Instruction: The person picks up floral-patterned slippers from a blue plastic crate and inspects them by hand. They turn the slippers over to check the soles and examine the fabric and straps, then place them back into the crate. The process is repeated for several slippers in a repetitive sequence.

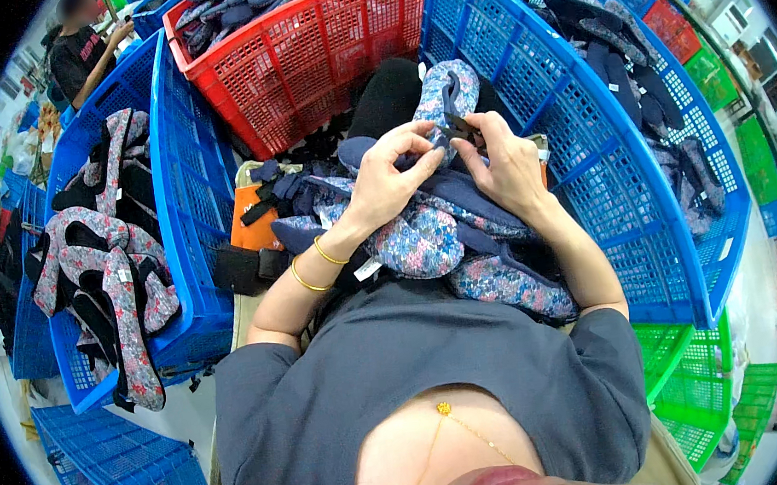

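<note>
Wore grey shirt (397,343) closest — pinched floral slipper (432,91) with left hand (391,170), apparently steadying it, and gripped small dark item (460,127) with right hand (505,160) — beside the left edge of blue crate (571,116).

Open from above, walled in left, ahead and right
The way in from overhead is free to both the left hand (392,173) and right hand (504,166), while a heap of floral slippers (416,240) fills the room beneath them. Leftward, a black block (241,270) and an orange item (254,225) sit between the left forearm (295,288) and the left blue crate (198,204). Ahead, the red crate (300,75) bars a low reach. The right blue crate (574,148) runs its slanting wall near the right forearm (576,249), so a hand could pass rightward only over its rim
</note>
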### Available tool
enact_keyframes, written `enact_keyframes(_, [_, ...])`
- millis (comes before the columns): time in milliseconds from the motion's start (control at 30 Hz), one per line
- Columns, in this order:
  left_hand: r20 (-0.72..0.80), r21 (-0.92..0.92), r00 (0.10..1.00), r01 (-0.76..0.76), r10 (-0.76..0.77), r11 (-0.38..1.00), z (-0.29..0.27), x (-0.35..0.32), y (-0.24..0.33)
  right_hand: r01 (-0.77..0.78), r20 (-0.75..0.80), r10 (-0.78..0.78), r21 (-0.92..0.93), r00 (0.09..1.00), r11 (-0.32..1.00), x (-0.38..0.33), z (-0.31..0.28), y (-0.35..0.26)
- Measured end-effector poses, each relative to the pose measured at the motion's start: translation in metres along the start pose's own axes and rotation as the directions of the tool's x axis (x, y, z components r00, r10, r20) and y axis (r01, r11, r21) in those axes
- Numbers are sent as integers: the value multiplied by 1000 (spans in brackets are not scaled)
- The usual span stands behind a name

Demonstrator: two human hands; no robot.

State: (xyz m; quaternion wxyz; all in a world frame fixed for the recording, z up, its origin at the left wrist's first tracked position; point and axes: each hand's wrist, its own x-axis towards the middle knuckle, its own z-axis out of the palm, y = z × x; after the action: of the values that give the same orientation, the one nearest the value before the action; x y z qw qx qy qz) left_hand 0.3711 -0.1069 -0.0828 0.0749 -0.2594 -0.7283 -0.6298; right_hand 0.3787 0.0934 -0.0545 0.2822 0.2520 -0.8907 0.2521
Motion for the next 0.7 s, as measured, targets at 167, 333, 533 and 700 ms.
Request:
enact_keyframes(167, [14,83,999,-52,51,995,-1,0,2,-34,-9,35,32,999,999,2,0,-3])
enact_keyframes(333, [-2,7,998,-57,57,998,-4,0,-3,-181,-106,225,319,969,930,9,-8,2])
enact_keyframes(533, [-154,958,844,0,513,288,-49,30,19,-382,-72,480,510,874,771,0,-15,44])
enact_keyframes(700, [126,760,984,-178,127,624,-1,28,21,-470,97,564,677,820,566,3,-11,47])
